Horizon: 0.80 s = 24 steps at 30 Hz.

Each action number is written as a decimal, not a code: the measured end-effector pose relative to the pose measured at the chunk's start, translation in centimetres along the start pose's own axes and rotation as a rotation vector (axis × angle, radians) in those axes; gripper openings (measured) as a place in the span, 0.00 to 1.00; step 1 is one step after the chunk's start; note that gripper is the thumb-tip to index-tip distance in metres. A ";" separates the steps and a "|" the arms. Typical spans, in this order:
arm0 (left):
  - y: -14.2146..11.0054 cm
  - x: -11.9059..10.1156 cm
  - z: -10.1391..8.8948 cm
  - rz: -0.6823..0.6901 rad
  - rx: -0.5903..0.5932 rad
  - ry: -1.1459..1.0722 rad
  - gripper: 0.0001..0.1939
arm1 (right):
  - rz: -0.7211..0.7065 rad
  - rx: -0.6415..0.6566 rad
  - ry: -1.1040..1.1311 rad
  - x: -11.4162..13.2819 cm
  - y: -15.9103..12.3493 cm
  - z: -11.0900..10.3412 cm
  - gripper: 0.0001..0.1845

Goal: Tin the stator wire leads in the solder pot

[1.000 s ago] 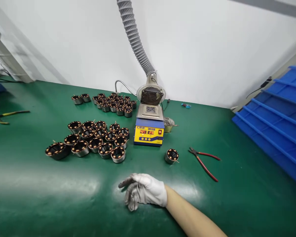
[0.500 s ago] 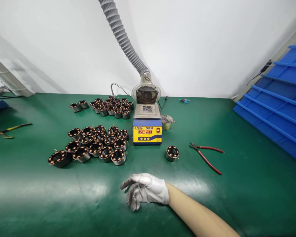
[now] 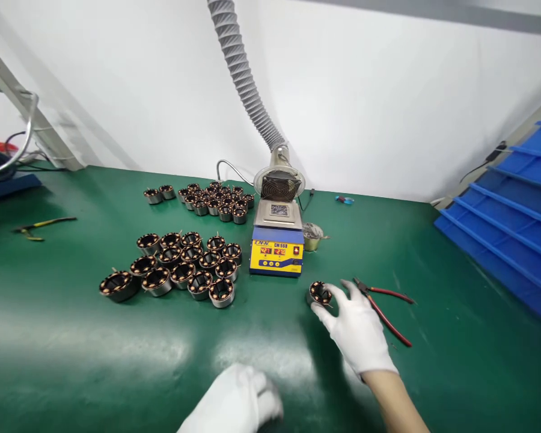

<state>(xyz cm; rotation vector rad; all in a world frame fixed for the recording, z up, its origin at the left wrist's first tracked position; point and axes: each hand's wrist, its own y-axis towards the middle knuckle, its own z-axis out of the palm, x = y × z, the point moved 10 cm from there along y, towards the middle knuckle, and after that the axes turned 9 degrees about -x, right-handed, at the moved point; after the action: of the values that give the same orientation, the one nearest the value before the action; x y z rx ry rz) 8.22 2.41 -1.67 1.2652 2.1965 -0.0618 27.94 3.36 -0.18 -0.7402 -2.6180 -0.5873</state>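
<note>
My right hand (image 3: pixel 358 331), in a white glove, reaches over a single motor stator (image 3: pixel 319 293) on the green table. Its thumb and forefinger are spread at the stator's right and front edge; I cannot tell whether they press on it. The stator is a metal ring with copper windings inside and a short wire sticking out. My left hand (image 3: pixel 241 397), also gloved, is low at the front edge of view, its fingers curled and blurred, so what is in them does not show. Red-handled cutting pliers (image 3: pixel 383 307) lie open just right of my right hand.
A yellow-blue solder pot (image 3: pixel 277 255) stands mid-table under a fume hose (image 3: pixel 243 66), a tin (image 3: pixel 313 237) beside it. Several stators (image 3: pixel 183 273) are grouped to its left, more (image 3: pixel 216 201) behind. Blue crates (image 3: pixel 505 216) stand right; yellow-handled pliers (image 3: pixel 45 224) lie left.
My right hand has gone from the front middle, where it hung loosely, to the lone stator on the right. My left hand has come into view. The whole view has shifted slightly.
</note>
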 end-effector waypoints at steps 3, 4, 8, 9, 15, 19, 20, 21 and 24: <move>1.1 0.3 0.4 -0.019 -0.037 0.111 0.21 | 0.011 0.242 -0.033 -0.7 -0.8 3.8 0.11; 1.5 0.3 0.3 -0.014 -0.073 0.159 0.28 | -0.017 0.280 0.016 0.0 -1.6 4.6 0.09; 2.2 0.0 0.3 0.027 -0.165 0.251 0.35 | -0.032 0.433 0.513 3.3 -5.9 6.2 0.12; 2.3 0.2 0.4 0.016 -0.163 0.267 0.31 | 0.057 0.459 0.661 3.3 -6.8 6.4 0.15; 2.9 2.0 1.9 -0.041 -0.037 0.235 0.16 | 0.653 0.357 1.065 0.0 -8.2 8.2 0.25; 3.2 2.4 1.8 -0.071 -0.035 -0.021 0.13 | 0.565 0.283 0.984 0.3 -7.3 7.4 0.13; 3.2 2.5 1.6 -0.104 -0.051 -0.141 0.09 | 0.481 0.257 0.966 0.8 -7.0 6.8 0.10; 3.2 2.5 1.4 -0.151 -0.065 -0.297 0.04 | 0.371 0.227 0.948 1.5 -6.7 5.9 0.08; 2.2 2.3 2.5 -0.376 -0.006 -0.942 0.11 | -0.005 0.095 0.889 3.6 -6.0 2.2 0.06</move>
<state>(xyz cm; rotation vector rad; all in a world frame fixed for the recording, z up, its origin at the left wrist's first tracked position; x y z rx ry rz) 10.32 4.63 -4.40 0.5861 1.5426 -0.6555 21.24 1.20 -2.23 -0.3203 -1.8031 -0.6048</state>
